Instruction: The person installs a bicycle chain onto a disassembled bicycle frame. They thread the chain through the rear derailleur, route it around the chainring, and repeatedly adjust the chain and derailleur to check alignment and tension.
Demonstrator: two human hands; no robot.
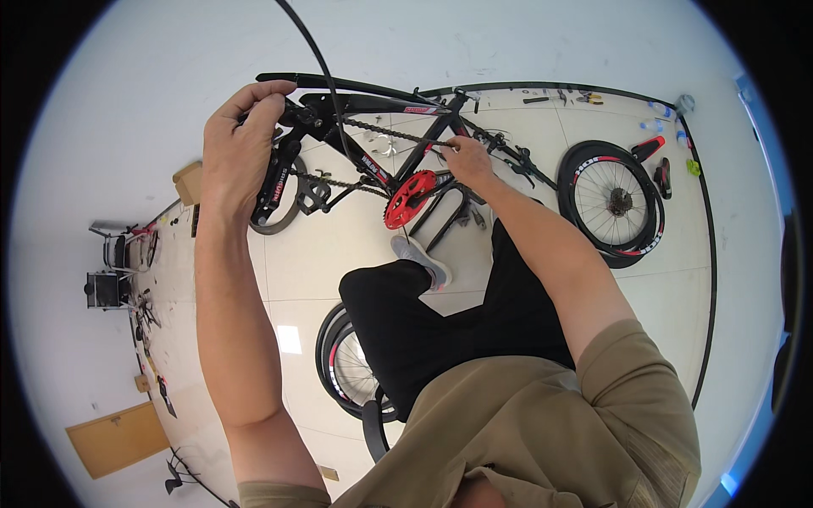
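A black bicycle frame (385, 103) with red and white markings stands in front of me. My left hand (241, 148) is closed at its rear end, thumb and fingers pinched beside the black dropout area; what they grip is mostly hidden. My right hand (468, 161) pinches the upper run of the chain (389, 131), which stretches leftward toward the rear end. Below that run sits a red chainring (405, 205) on the crank. A lower run of chain passes left from the chainring, near a pedal (315, 195). A black cable (309, 35) arcs down across the frame.
A wheel with a cassette (621, 201) lies on the floor at right, beside a black saddle (662, 179). Another wheel (324, 360) lies near my knee. Hand tools (589, 98) and bottles line the far wall. A cardboard box (188, 182) stands at left.
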